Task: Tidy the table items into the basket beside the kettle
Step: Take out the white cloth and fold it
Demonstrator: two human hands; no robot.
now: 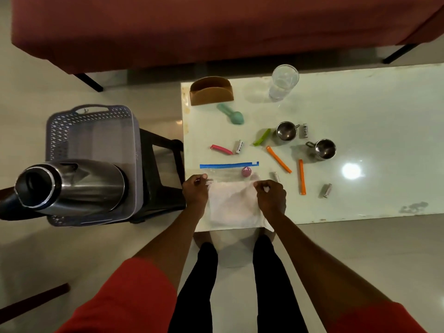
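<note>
Head view: we have both hands on the white cloth point(234, 203) at the near edge of the surface point(360, 111). Left hand point(195, 191) has fingers curled, pinching the cloth's far-left corner; right hand point(271, 195) does the same at the far-right corner. Whether the left fingers also catch the zip bag point(228, 170) under the cloth, we cannot tell.

The basket point(92, 131) sits on a dark stool to our left, off the surface, with the kettle point(69, 185) lying across its near end. Nothing is visibly in it yet.

Risks from here:
- The cloth overlaps the bag, and a small pink round thing point(246, 171) lies on or in that bag just past the cloth edge — lift the cloth carelessly and the bag drags, the pink thing rolls.
- The cloth hangs over the near edge, so a loose pinch lets it slide to the floor.
- A small wrapped piece point(275, 176) lies just beside the right hand and could get flicked off.
- The kettle blocks the basket's near part — a drop has to land toward the far end or it hits metal.
- The glass point(283, 82) is upright and far back, well apart from our hands, so low risk now.

Clips, two steel cups point(286, 131) and a green spoon point(231, 114) remain scattered.
</note>
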